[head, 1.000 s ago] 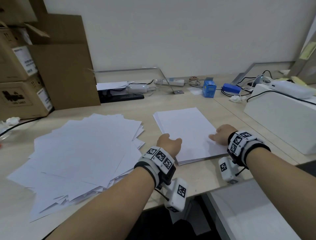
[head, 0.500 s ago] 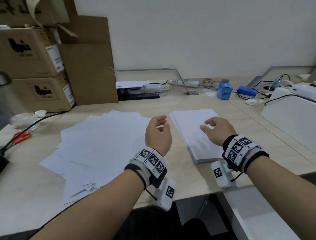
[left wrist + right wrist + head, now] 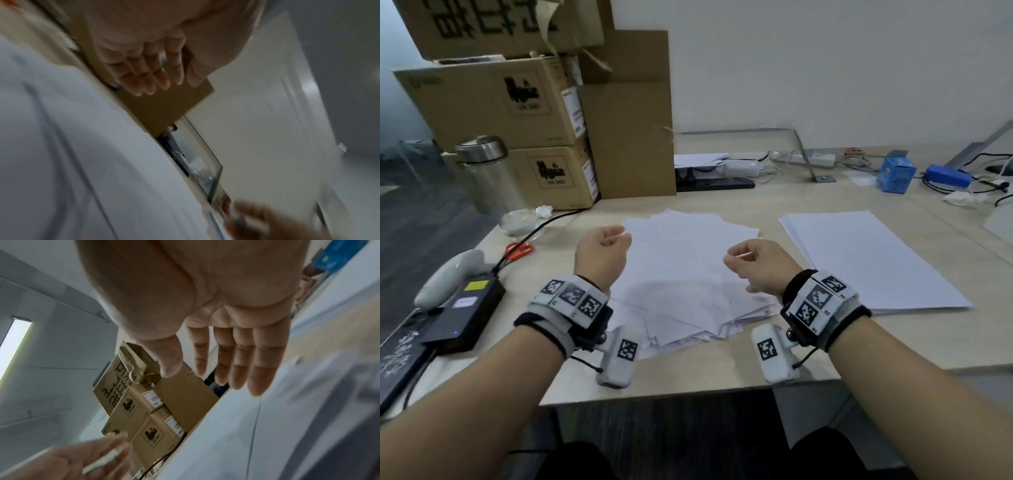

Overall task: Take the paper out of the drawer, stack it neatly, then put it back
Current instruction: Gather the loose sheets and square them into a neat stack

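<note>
- Loose paper pile (image 3: 681,274): fanned, untidy sheets on the desk (image 3: 722,370), directly under and between both hands. No sheet lifted.
- Neat stack (image 3: 873,260): squared sheets lying just right of the pile, edges aligned, nobody touching it.
- Change: a second ago both hands were pressed on the neat stack; half a second ago they had lifted off and were crossing left. Now both hang over the loose pile. Head has turned left too, more of the cardboard boxes (image 3: 517,102) in view.
- Left hand (image 3: 602,253): above the pile's left side, fingers loosely curled, empty. Its wrist view is blurred but shows nothing held.
- Right hand (image 3: 753,267): above the pile's right part, fingers relaxed and spread in its wrist view, grasping nothing.
- Reading: one batch looks squared off; hands appear to be going for the next batch of loose sheets. Much of the paper is not yet stacked, so the return to the drawer is some way off. Drawer not in view.
- Surroundings: scissors (image 3: 518,250) and steel flask (image 3: 486,171) at left, clear of the paper.
</note>
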